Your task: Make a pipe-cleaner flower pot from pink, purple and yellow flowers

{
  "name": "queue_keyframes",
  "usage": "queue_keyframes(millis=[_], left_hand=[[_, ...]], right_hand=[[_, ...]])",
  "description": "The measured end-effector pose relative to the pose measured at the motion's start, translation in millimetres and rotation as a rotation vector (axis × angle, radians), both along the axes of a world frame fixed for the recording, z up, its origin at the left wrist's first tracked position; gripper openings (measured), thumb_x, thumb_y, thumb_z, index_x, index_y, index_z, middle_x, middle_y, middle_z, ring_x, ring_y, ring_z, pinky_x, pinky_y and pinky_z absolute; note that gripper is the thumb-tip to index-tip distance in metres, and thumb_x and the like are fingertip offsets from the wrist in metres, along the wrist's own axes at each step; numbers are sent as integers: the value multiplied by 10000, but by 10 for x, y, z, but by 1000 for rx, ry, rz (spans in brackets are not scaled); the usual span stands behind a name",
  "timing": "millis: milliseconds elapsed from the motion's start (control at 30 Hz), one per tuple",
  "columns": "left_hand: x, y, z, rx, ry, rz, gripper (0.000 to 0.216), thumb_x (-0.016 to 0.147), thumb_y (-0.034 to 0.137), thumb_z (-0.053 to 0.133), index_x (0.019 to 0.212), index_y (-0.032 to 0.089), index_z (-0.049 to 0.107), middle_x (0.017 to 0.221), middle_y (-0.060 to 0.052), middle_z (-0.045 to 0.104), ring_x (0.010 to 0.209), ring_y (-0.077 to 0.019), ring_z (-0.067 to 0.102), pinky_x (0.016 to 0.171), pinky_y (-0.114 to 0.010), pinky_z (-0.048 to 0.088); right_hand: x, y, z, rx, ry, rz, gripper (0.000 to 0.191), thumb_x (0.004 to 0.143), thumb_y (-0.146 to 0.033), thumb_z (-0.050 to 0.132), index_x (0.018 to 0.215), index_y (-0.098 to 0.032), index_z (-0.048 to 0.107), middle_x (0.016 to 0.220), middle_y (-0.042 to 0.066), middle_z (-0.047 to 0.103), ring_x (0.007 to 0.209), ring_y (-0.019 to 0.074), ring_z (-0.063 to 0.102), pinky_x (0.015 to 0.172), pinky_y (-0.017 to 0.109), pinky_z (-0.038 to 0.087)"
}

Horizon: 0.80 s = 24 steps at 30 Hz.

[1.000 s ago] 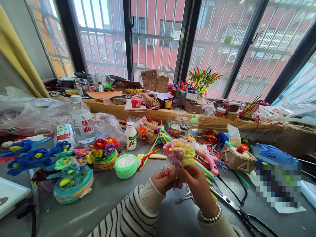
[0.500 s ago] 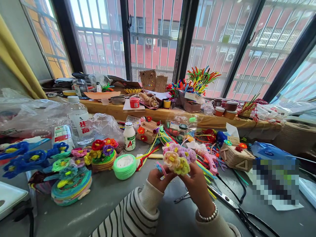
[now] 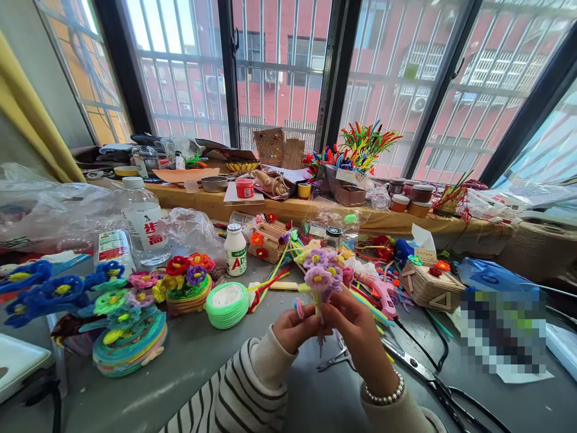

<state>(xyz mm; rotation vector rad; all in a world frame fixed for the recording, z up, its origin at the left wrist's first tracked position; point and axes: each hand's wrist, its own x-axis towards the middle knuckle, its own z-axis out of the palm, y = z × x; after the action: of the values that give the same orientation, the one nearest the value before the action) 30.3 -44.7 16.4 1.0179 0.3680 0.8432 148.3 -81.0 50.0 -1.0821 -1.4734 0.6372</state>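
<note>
A small bouquet of fuzzy pipe-cleaner flowers [image 3: 319, 273], mostly lilac with some cream and pink, stands upright between my hands. My left hand [image 3: 295, 328] is closed on its stems from the left, and a pink and blue pipe-cleaner piece [image 3: 299, 308] shows at its fingers. From the right, my right hand [image 3: 354, 328] pinches the bouquet just below the blooms. Stem ends poke out under the fingers. Behind my right hand lies a small pair of metal pliers or scissors [image 3: 336, 359], partly hidden. A pink glue gun [image 3: 383, 294] rests to the right.
Large black-handled scissors [image 3: 424, 370] lie at the right front. Left of my hands are a green coil pot [image 3: 228, 305], a white bottle [image 3: 235, 249] and several pots with pipe-cleaner flowers [image 3: 130, 346]. A twine-wrapped box [image 3: 433, 285] sits at the right.
The bouquet has been turned from tilted toward me to upright, so its lilac flowers and stems now show. My right hand has shifted slightly right and its fingers have regripped.
</note>
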Motion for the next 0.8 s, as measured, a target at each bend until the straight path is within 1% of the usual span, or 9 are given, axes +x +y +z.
queue_keyframes(millis=[33,100,200,300,400,467,533,667,800], left_hand=[[4,3,2,15,7,19,306,536,351,658,772,159,632,641,-19,583,639,-128,527,662,-255,392],[4,10,19,61,49,65,322,538,315,664,821,165,626,674,-21,597,665,-134,526,668,-250,389],[-11,17,55,119,132,163,278,515,294,678,749,147,641,657,-20,598,635,-122,506,621,-223,387],[-14,10,68,147,186,236,249,492,314,684,652,129,641,603,-15,578,595,-118,487,592,-224,387],[0,-11,51,100,176,266,277,468,311,697,668,129,635,540,4,549,536,-101,472,552,-218,382],[10,-29,42,68,160,283,295,461,309,701,684,128,633,535,1,555,530,-103,483,560,-226,392],[18,-45,46,75,160,292,292,467,320,696,676,125,636,555,-15,575,558,-120,505,587,-240,406],[29,-66,73,109,157,317,296,482,333,684,699,134,645,605,-20,597,593,-120,516,600,-225,407],[46,-60,53,89,165,311,296,464,324,695,685,135,644,549,-8,583,537,-105,503,561,-218,401]], right_hand=[[-5,8,-13,5,-7,-28,155,703,-287,530,776,-194,630,836,50,569,843,201,508,732,327,411],[-13,20,-33,13,-28,-84,137,689,-270,552,769,-190,630,841,51,561,857,198,499,760,329,395],[-24,25,-44,15,-63,-118,136,691,-254,551,785,-193,628,837,53,554,835,193,504,736,320,407],[-30,27,-45,19,-101,-100,143,706,-253,532,798,-201,627,863,57,555,847,196,502,745,328,407],[-33,35,-45,23,-109,-105,140,704,-263,533,789,-197,622,869,58,556,853,198,501,757,332,404],[-35,39,-44,28,-102,-107,138,695,-275,543,776,-191,617,866,59,555,850,198,502,755,331,406],[-37,41,-44,27,-102,-98,143,693,-286,545,772,-187,612,869,59,552,847,197,503,753,327,406],[-34,38,-54,-15,-101,-105,172,696,-323,533,759,-176,597,805,53,565,786,195,520,684,312,424],[-28,42,-83,-47,-74,-154,175,679,-325,549,746,-166,577,780,54,574,742,191,530,633,299,432]])
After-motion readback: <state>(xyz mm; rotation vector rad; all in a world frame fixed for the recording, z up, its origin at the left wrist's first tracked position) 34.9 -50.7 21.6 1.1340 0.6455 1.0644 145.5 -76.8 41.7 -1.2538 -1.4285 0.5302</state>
